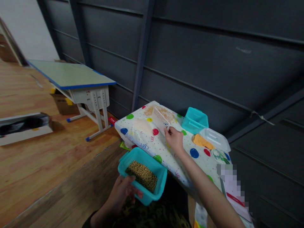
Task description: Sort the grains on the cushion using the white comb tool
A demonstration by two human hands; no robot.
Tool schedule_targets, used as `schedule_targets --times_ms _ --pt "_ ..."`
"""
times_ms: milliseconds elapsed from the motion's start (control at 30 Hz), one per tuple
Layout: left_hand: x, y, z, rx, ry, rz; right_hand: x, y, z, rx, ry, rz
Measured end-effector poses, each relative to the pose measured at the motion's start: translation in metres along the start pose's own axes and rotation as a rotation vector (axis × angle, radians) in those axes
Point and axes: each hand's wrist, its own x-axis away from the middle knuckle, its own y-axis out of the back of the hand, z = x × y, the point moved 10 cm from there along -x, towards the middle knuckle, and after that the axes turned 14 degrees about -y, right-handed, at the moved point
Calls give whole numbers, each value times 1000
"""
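Observation:
My left hand [122, 190] grips the near-left rim of a teal plastic tub [158, 171], held tilted at the table's front edge. Round tan beans [142, 171] and darker green ones lie in its bottom. Over the table, my right hand [174, 139] pinches the near end of a white perforated plastic piece [160, 120], which stands on edge. Whether it is a flat panel or a small basket I cannot tell. Behind it spreads a heap of tan grains [152, 110], and to its left lies a pale, fine-grained pile [142, 125].
A balloon-print cloth covers the table [187, 163]. At its right side are another teal tub [194, 120], a clear lid [216, 139], an orange cloth [203, 141] and a clear packet [219, 155]. Dark panelled wall [201, 57] rises behind; a green-topped desk [71, 74] stands left.

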Motion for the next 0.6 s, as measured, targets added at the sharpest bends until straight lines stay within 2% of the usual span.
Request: schedule_targets --times_ms 100,200,400,600 --pt "0 -1 -2 -6 -8 7 0 0 0 -28 -16 -1" --pt "-1 3 1 -14 -13 -7 -11 -4 11 -66 -15 26" --pt "-8 18 23 -4 -26 -78 -44 -28 40 -137 -16 160" --pt "-12 24 35 -16 -20 -71 -53 -43 40 -131 -55 205"
